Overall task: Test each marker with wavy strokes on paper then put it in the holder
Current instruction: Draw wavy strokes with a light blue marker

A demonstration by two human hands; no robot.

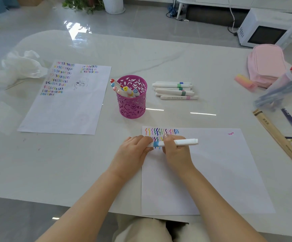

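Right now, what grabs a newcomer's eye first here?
The magenta holder, mid-table, stands out most. Nearer, the left hand and right hand grip one white marker over coloured squiggles at the far left corner of the sheet. Loose markers lie right of the holder.

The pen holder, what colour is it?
The holder is magenta, with leafy cut-out patterns; the head view shows it.
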